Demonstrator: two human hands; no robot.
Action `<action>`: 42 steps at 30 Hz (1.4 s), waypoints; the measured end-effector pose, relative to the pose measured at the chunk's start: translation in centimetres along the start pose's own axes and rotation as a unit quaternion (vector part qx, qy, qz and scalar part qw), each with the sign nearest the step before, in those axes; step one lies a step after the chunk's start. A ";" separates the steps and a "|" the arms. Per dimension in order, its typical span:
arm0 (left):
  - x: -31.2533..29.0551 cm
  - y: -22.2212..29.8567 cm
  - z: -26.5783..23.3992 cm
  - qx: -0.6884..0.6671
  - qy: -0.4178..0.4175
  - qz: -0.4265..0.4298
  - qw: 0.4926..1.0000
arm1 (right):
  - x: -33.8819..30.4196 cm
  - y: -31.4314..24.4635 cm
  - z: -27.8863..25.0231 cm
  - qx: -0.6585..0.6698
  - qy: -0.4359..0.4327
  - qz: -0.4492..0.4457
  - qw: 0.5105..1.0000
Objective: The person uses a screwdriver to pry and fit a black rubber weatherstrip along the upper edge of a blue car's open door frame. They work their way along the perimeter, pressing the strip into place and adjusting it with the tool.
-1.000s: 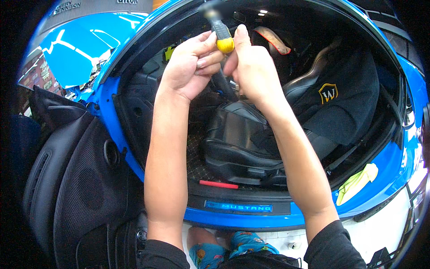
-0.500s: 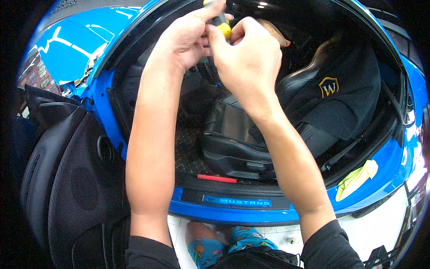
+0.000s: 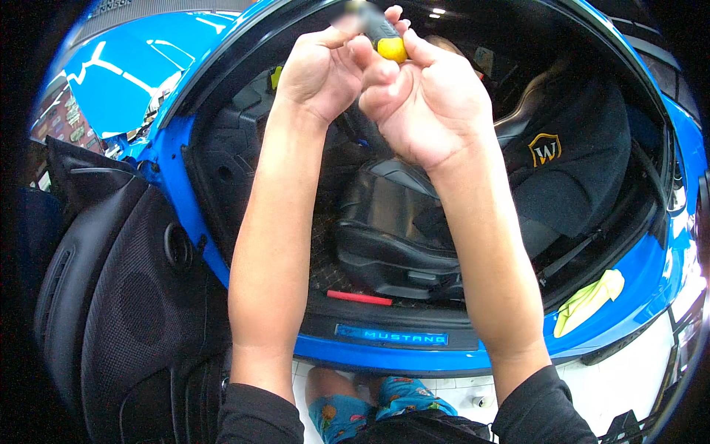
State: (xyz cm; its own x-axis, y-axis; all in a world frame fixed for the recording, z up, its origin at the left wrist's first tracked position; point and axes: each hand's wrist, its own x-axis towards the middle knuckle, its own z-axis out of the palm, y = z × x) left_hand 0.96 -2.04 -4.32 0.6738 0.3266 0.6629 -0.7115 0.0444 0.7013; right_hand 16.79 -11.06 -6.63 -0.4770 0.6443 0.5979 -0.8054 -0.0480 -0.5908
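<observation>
Both hands raised at door opening: left hand (image 3: 322, 70) and right hand (image 3: 425, 96) pinch yellow-handled screwdriver (image 3: 384, 37); tip hidden, progress unclear.

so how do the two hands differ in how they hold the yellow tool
The left hand pinches the tool at its blurred upper end; the right hand grips its yellow part with fingers and thumb. The left hand sits slightly higher and nearer the door frame; the right hand is over the black seat. Both are raised together, bare, touching each other, backs toward the camera.
</observation>
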 end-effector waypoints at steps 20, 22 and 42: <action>-0.3 -0.2 5.1 0.123 0.156 0.043 0.979 | 0.3 0.6 0.9 -0.254 0.115 -0.193 0.941; -0.1 1.0 2.7 0.040 -0.013 -0.047 0.998 | 0.5 0.7 0.9 -0.445 0.157 -0.266 0.840; 1.3 -0.8 5.9 0.128 0.240 0.118 0.955 | 0.1 1.1 0.5 -0.781 0.183 -0.390 0.452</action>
State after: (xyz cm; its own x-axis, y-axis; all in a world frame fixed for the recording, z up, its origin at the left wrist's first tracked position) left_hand 3.63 -7.19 -2.47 0.2876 0.6975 0.6563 -0.7191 -0.2953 0.6290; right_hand 15.64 -11.45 -6.94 0.0583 0.0963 0.9936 0.6895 0.7159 -0.1098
